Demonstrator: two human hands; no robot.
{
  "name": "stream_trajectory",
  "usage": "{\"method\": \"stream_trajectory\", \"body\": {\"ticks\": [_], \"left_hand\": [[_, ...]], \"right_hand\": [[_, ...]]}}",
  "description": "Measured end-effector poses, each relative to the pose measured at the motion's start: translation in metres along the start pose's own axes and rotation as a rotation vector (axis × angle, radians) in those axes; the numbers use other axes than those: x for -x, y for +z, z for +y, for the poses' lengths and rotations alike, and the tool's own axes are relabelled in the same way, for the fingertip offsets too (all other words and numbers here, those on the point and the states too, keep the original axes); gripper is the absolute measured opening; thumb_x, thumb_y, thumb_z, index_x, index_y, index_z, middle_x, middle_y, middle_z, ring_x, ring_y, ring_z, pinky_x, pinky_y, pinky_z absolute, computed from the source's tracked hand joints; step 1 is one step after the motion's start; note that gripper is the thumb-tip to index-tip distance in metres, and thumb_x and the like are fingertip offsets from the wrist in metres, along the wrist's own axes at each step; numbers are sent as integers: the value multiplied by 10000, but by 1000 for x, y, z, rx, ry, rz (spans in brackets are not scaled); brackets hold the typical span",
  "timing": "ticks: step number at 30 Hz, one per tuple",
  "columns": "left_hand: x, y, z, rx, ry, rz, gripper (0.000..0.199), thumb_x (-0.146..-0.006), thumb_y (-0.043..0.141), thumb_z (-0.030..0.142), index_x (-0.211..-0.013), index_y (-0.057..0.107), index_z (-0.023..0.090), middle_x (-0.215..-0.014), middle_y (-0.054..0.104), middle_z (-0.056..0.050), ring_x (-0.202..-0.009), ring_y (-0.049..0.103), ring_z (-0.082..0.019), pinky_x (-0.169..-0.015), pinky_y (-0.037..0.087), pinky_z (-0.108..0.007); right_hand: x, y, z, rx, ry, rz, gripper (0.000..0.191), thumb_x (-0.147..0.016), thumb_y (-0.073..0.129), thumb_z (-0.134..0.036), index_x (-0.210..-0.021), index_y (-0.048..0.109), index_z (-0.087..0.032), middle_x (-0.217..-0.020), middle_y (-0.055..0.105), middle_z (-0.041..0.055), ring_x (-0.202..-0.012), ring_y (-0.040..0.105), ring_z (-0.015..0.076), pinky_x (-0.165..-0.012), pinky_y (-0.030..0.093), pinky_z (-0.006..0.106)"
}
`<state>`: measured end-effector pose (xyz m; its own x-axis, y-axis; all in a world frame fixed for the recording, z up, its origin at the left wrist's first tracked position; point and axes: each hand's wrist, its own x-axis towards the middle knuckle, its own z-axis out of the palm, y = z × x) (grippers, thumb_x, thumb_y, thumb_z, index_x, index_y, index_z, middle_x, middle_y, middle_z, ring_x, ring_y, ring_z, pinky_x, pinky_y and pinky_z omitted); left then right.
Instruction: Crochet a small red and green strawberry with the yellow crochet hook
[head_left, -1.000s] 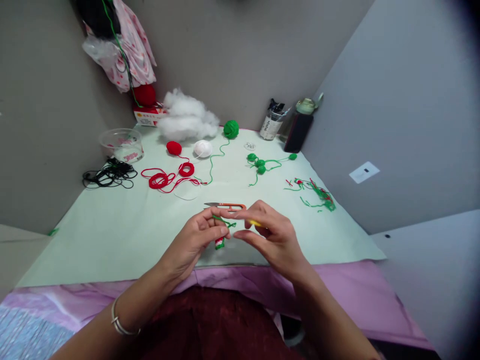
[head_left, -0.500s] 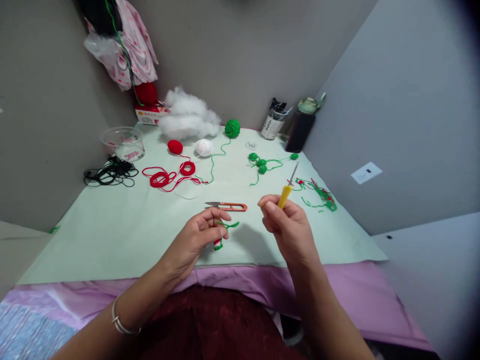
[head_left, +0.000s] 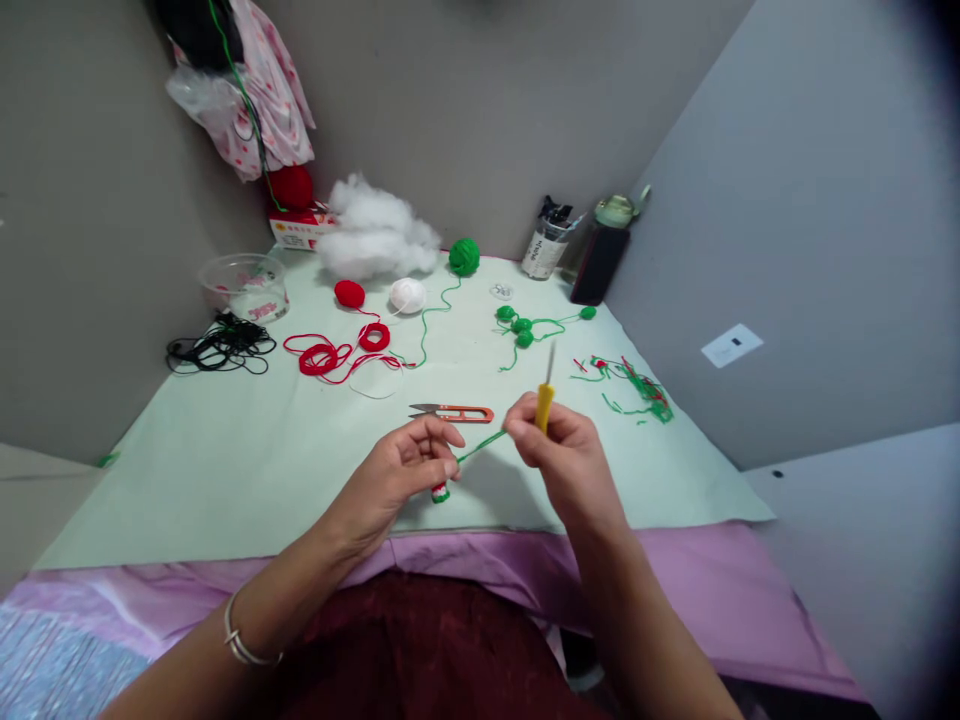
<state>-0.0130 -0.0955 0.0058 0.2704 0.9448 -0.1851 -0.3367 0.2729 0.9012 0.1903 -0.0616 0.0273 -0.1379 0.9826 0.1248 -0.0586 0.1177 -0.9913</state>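
My left hand (head_left: 401,465) pinches a small crocheted piece (head_left: 440,493) in red, white and green, most of it hidden by the fingers. From that piece a green yarn end (head_left: 482,445) stretches tautly up to the right. The fingertips of my right hand (head_left: 562,445) grip its far end. The same hand also holds a crochet hook with a yellow handle (head_left: 544,405), its metal tip pointing up. Just beyond my left fingers lie orange thread snips (head_left: 457,413) on the pale green cloth (head_left: 285,470).
Red yarn coils (head_left: 319,358), black cord (head_left: 221,345) and a clear tub (head_left: 244,287) are at left. White stuffing (head_left: 379,235) and a green ball (head_left: 464,257) sit behind. Small green pieces (head_left: 523,326), yarn scraps (head_left: 649,390) and a dark bottle (head_left: 601,262) are at right.
My right hand has moved left with the hook and now has the green yarn end, which was loose before and is now drawn tight. My left hand has barely moved.
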Motion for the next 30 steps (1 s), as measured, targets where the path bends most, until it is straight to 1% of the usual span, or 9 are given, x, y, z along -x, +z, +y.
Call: {"method": "stream_trajectory", "body": {"ticks": [2, 5, 7, 10, 14, 17, 21, 25, 30], "left_hand": [[0, -2, -1, 0, -12, 19, 204, -751, 799, 240, -919, 701, 180, -716, 663, 19, -639, 513, -105, -620, 387, -238], [0, -2, -2, 16, -31, 30, 224, -743, 807, 257, -921, 695, 178, -710, 675, 13, -635, 509, -108, -605, 372, -241], [0, -1, -2, 22, -34, 24, 233, -747, 812, 266, -928, 695, 179, -703, 673, 15, -635, 512, -109, -604, 368, -242], [-2, 1, -4, 36, -21, 4, 225, -761, 815, 269, -935, 701, 183, -687, 646, 30, -629, 505, -104, -608, 371, -241], [-6, -2, -3, 45, -3, -5, 217, -757, 835, 270, -906, 701, 186, -729, 650, 20, -671, 530, -112, -629, 396, -240], [-14, -7, 1, -3, 14, -20, 216, -784, 829, 289, -940, 714, 194, -762, 653, 13, -701, 546, -122, -656, 413, -248], [-29, -11, 12, -240, 109, -101, 251, -845, 777, 348, -1041, 749, 193, -800, 629, 10, -709, 534, -128, -675, 416, -267], [-48, -9, 24, -436, 215, -114, 186, -882, 703, 368, -912, 703, 184, -835, 685, -18, -754, 569, -163, -690, 419, -296], [-68, -5, 35, -509, 268, -110, 88, -824, 734, 271, -814, 712, 187, -770, 657, 14, -732, 529, -155, -688, 376, -287]], "right_hand": [[-4, -9, -3, -154, 85, 39, 314, -782, 838, -425, -686, 650, -193, -614, 385, -73, -501, 219, 61, -455, 186, 242], [-5, -16, -6, -190, 98, 50, 315, -813, 816, -463, -741, 680, -189, -617, 350, -79, -501, 170, 58, -453, 146, 247], [-1, -14, -7, -109, 65, -21, 315, -872, 756, -507, -917, 755, -195, -633, 387, -69, -505, 212, 66, -470, 171, 251], [5, -5, -6, 102, 37, -229, 361, -847, 798, -455, -1116, 761, -217, -703, 469, -51, -569, 334, 84, -520, 255, 252], [5, 6, -4, 371, -24, -366, 125, -889, 743, -315, -915, 750, -192, -778, 570, -15, -674, 447, 109, -610, 340, 267], [-2, 5, -5, 374, 7, -361, 215, -944, 651, -321, -785, 691, -181, -764, 546, -19, -682, 446, 110, -630, 335, 276], [-14, 0, -5, 285, 109, -367, 245, -915, 684, -400, -811, 703, -179, -722, 511, -31, -693, 428, 118, -648, 318, 282], [-32, 0, 3, 90, 208, -336, 290, -815, 786, -443, -762, 721, -166, -659, 526, -32, -625, 389, 100, -579, 252, 268], [-51, -2, 11, -172, 319, -259, 346, -713, 855, -449, -684, 666, -161, -508, 410, -84, -477, 205, 51, -508, 115, 264]]}}
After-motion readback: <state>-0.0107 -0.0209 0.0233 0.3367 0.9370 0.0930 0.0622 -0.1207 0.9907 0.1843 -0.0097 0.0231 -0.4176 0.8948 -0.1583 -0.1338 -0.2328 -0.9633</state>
